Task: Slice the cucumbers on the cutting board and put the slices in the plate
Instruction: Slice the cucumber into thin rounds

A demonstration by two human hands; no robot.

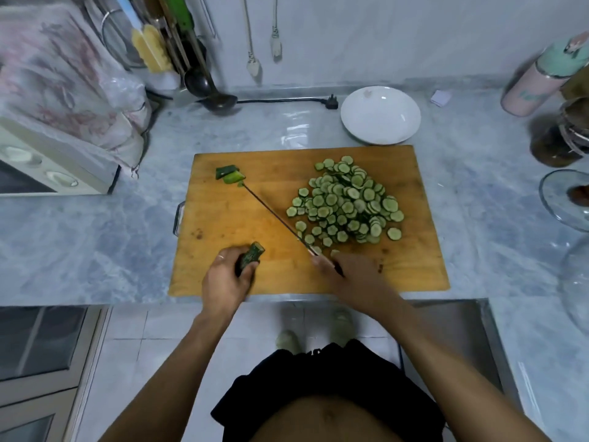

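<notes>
wooden board (223,218) is set on the marble table (95,237), slices (347,202) heaped at its right, likely kept out of the blade's way. a cucumber stub (251,255) is gripped in the curled fingers of the left hand (224,282); the knife (274,215) is clasped by the right hand (353,275), its tip beside two offcuts (230,174). the white plate (381,114) waits unfilled behind the board. no writing can be read.

On the cutting board (261,218) we see slices (347,204) piled right, end pieces (230,174) far left; the plate (381,114) sits beyond on the desk (95,237).
</notes>
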